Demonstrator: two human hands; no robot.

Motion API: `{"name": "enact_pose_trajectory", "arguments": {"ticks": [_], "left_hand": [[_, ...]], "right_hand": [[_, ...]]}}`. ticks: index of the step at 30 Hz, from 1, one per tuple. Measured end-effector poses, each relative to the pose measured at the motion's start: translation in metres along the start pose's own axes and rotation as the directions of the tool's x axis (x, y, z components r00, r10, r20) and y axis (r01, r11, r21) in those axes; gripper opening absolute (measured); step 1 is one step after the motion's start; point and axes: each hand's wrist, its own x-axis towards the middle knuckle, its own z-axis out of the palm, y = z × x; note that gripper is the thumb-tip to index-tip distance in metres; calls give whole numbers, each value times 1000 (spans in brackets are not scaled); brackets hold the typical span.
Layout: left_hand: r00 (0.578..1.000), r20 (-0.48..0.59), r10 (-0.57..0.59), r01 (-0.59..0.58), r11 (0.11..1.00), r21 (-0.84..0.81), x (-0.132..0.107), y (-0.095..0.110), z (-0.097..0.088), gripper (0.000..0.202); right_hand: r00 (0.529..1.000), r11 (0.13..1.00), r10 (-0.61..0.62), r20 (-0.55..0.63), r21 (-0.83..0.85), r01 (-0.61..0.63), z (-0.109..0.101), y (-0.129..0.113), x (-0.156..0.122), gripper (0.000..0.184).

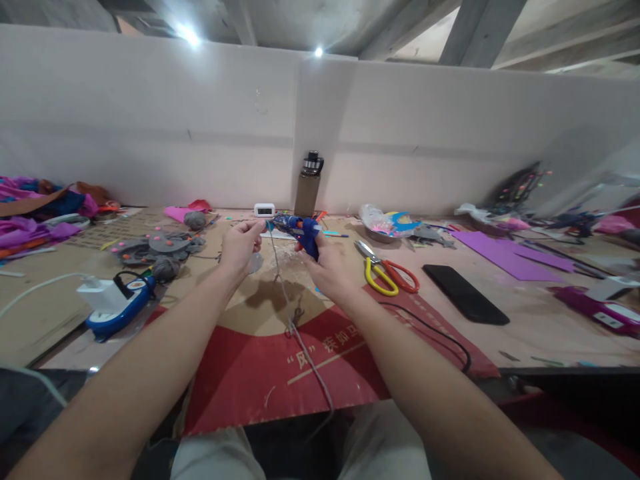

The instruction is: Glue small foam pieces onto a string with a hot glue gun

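My right hand (327,268) is wrapped round the handle of a blue hot glue gun (309,235), whose nozzle end points left. My left hand (241,248) is closed in a pinch on a small teal piece (269,225), close to the nozzle; its exact shape is too small to tell. From that piece a grey cord (286,293) hangs down, with knots along it, over the front edge of the cardboard sheet (240,387). Both hands are raised above this red and brown cardboard.
Yellow and red handled scissors (387,273) and a black phone (465,293) lie right. A dark bottle (307,190) and white digital clock (264,211) stand behind. At left are a blue power strip (123,310) and grey felt pieces (160,250). A black cable (435,327) curves beside my right forearm.
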Motion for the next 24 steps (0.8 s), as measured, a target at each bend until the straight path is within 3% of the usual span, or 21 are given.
{"name": "enact_pose_trajectory", "arguments": {"ticks": [12,17,24], "left_hand": [[998,42,38,-40,998,42,-2,3,3,22],[1000,3,26,-26,999,26,-2,2,1,19],[999,9,38,-38,999,27,-1,2,2,20]], "right_hand": [[999,999,-41,-29,-30,40,3,3,0,20],[1000,1000,-10,-20,-20,10,3,3,0,28],[999,998,-44,-23,-46,43,3,3,0,23]]}}
